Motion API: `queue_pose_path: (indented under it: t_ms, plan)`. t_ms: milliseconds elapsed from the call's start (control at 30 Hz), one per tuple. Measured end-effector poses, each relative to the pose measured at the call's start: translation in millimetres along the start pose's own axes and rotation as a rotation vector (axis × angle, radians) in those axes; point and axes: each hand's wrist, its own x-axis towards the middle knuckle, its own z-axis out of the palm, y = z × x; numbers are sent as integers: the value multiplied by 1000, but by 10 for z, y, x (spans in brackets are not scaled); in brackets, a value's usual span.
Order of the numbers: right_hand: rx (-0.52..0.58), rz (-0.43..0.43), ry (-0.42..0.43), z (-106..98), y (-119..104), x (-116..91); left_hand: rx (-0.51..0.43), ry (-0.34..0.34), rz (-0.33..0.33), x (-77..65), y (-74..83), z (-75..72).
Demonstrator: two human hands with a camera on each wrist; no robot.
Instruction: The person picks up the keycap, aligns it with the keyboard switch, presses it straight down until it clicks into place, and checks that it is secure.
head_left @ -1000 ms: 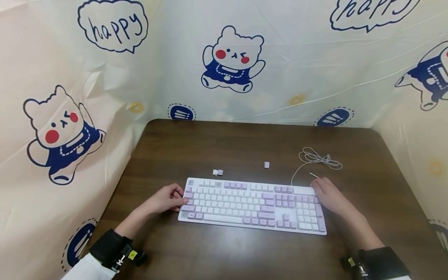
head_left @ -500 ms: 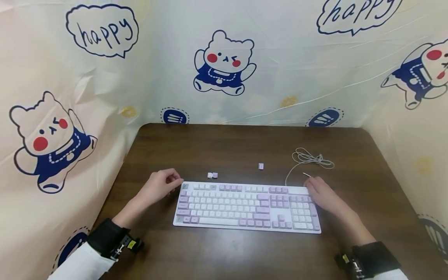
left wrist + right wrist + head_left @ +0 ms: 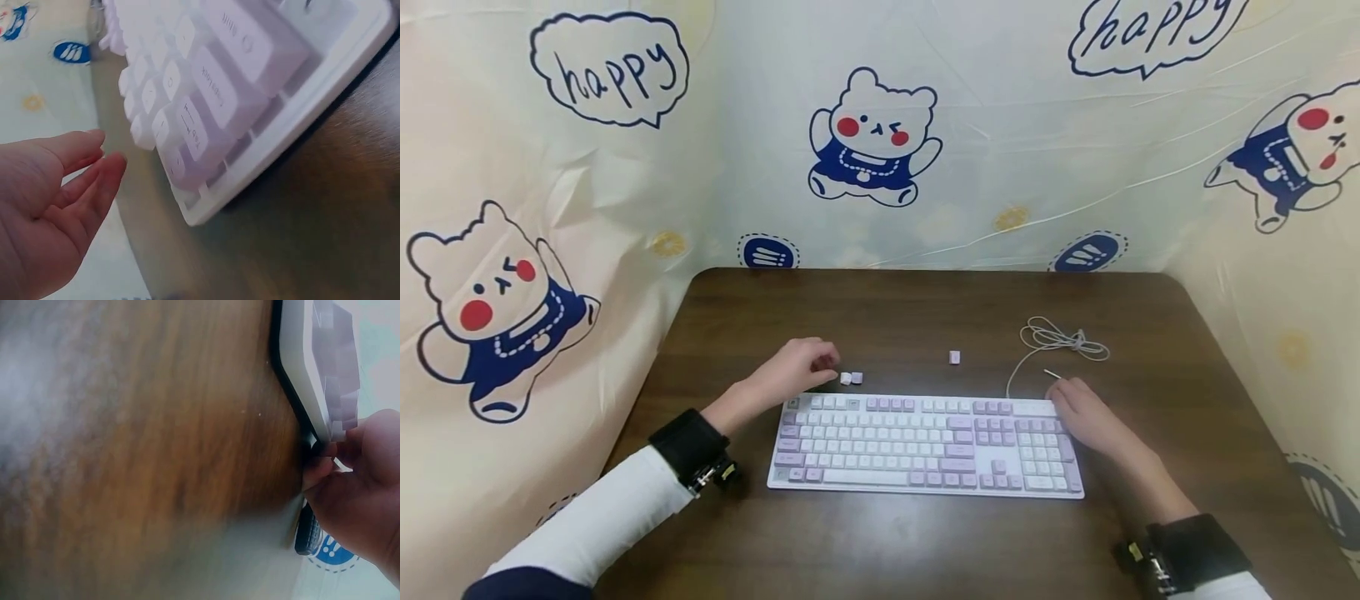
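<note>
A white and lilac keyboard lies flat before me. At its far right corner, my right hand grips the edge, with the fingertips curled at the corner in the right wrist view. A thin, light rod shows just beyond that hand. My left hand is past the keyboard's far left corner, fingers loosely bent and holding nothing. Close to its fingertips are a white keycap and a lilac keycap, side by side. Another pale lilac keycap lies farther right.
A pale cable lies coiled behind the keyboard, running to its back edge. In the right wrist view a dark ribbed object sits beyond my right hand. Printed cloth hangs around the brown table.
My left hand has let go of the keyboard's left edge and moved away and rightward, to beside the two keycaps. The right hand stays at the corner. The head view has shifted slightly.
</note>
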Motion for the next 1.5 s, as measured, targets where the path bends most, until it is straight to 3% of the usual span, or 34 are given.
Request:
queue_pose_path:
  t_ms: [267, 500, 900, 1033, 1267, 1500]
  plan:
    - [13, 8, -2, 15, -4, -15, 42, -111, 23, 222, 96, 157]
    - [1, -4, 22, 17, 26, 7, 48, -97, 5, 289, 126, 219]
    - [8, 13, 12, -10, -3, 31, 19, -6, -6, 181, 44, 248]
    - [10, 19, 9, -6, 16, 10, -60, 26, 26, 155, 63, 244]
    - [19, 20, 7, -12, 27, 2, -223, -27, 97, 88, 140, 200]
    - [18, 18, 9, -4, 12, 2, -175, -61, 135, 9, 131, 270]
